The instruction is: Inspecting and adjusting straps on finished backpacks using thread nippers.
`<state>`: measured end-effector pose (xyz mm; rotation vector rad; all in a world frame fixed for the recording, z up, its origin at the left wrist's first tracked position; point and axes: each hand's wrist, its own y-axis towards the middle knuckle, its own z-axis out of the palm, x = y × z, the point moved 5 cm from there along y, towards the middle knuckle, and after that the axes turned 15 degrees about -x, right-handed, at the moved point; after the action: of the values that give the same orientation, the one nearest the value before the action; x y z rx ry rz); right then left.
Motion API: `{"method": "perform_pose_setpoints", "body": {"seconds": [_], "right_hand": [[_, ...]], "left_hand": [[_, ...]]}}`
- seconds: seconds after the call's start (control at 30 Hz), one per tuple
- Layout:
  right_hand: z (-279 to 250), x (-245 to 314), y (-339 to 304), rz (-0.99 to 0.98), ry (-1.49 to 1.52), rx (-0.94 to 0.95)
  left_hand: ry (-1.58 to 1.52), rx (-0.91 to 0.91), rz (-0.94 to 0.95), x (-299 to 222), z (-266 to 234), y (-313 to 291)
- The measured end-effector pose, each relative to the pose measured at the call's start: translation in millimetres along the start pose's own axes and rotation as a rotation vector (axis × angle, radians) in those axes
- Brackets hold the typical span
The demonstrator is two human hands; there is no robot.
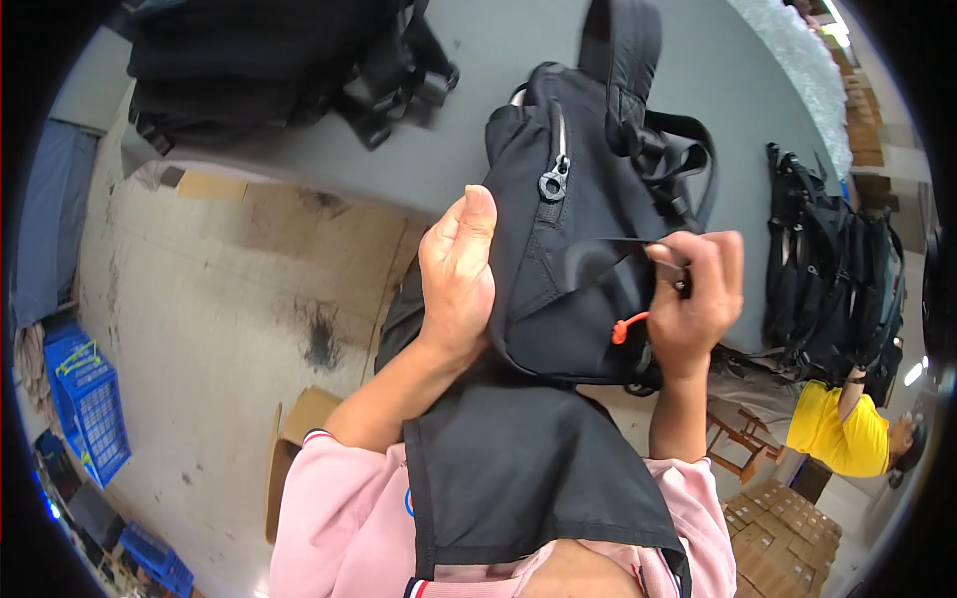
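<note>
A black backpack (538, 259) lies on the grey table in front of me, its grey zip pull (554, 181) at the upper left and an orange cord end (628, 327) near its lower right. My left hand (459, 274) rests against the bag's left edge, thumb extended upward; its other fingers are partly hidden, and nothing shows in its grip. On the right, my right hand (698, 289) is closed, pinching a thin black strap (608, 247) that loops over the bag and is smeared by motion. Something small between these fingers is unclear.
Stacked black bags (259, 70) lie at the far left of the grey table (469, 120), and several more (827, 259) at the right. A person in a yellow shirt (842, 429) works beyond them. Cardboard boxes (783, 528) and a blue crate (90, 399) stand on the floor.
</note>
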<state>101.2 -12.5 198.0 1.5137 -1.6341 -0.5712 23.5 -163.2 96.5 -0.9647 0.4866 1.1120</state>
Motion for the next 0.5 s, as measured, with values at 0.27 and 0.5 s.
{"method": "perform_pose_setpoints", "body": {"seconds": [0.27, 0.5], "right_hand": [[88.9, -70.7, -25.9, 0.201, 0.071, 0.333], [76.1, -75.1, -27.5, 0.28, 0.083, 0.392]], "left_hand": [[-0.02, -0.151, -0.107, 56.1, -13.0, 28.4], [0.224, -0.048, 0.092, 50.3, -12.0, 22.2]]}}
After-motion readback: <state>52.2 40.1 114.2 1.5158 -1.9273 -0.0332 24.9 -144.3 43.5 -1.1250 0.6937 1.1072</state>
